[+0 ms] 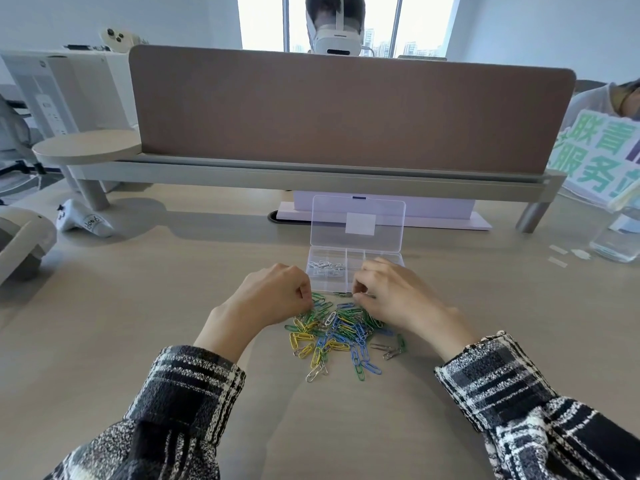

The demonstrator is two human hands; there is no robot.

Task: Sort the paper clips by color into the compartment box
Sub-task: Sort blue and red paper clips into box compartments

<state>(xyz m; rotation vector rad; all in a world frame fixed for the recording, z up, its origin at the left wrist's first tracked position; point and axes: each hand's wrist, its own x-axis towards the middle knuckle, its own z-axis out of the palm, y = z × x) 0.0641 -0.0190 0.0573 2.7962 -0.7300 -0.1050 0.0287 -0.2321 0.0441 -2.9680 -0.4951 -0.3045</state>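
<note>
Head view showed your plaid sleeves (187, 393) nearest, resting on the pale table (104, 341). Just past them lay the pile of paper clips (337, 332), with yellow, green, blue and silver all mixed up. The clips pointed every which way, so no one line fit them. The pile itself stretched a bit more from near to far than from side to side.

Your left hand (273, 296) had its fingers curled down at the far left edge of the pile. Your right hand (393, 297) had its fingers curled at the far right edge. The clips were too small for me to tell if either hand had one pinched.

Just beyond the pile sat the compartment box (372, 256). Its long side ran left to right, its open top faced up, and its lid (358, 221) stood up at the back. Only the silver clips (327, 266) lay in it, on the left side.

I think you were at the picking step, early in the job. Next you needed to pull one clip free of the tangle, check its color, and drop it in a part for that color.
</note>
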